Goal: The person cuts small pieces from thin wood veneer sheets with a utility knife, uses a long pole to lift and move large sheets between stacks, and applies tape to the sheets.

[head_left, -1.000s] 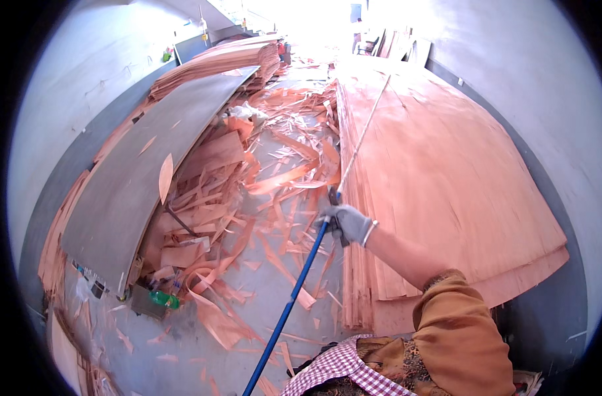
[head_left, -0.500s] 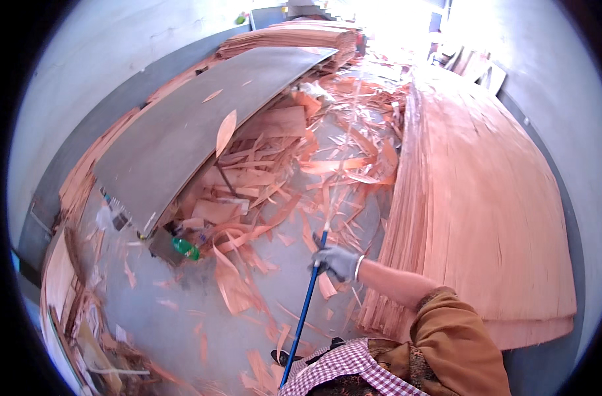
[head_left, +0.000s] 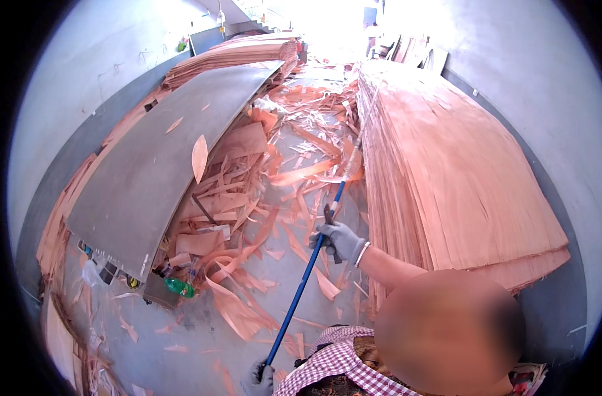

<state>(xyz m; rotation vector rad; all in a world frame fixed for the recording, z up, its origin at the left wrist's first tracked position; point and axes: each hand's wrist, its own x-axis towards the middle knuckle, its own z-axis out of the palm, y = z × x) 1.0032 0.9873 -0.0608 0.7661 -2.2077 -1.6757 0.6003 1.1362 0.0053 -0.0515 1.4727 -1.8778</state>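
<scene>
Where the blue pole (head_left: 295, 300) slants over the scrap-strewn floor (head_left: 202, 338), I see, from afar, right hand (head_left: 342, 242) wrapped around it partway up, left hand (head_left: 264, 379) gripping near its lower end. Probably light, stiff, slightly slick; I'd favour a wide two-handed hold.

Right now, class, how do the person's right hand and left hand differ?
The right hand grips further up the blue pole; the left hand holds it lower down. The right hand shows almost whole, while the left hand is cut off by the picture's lower edge. Both are gloved in grey.
</scene>
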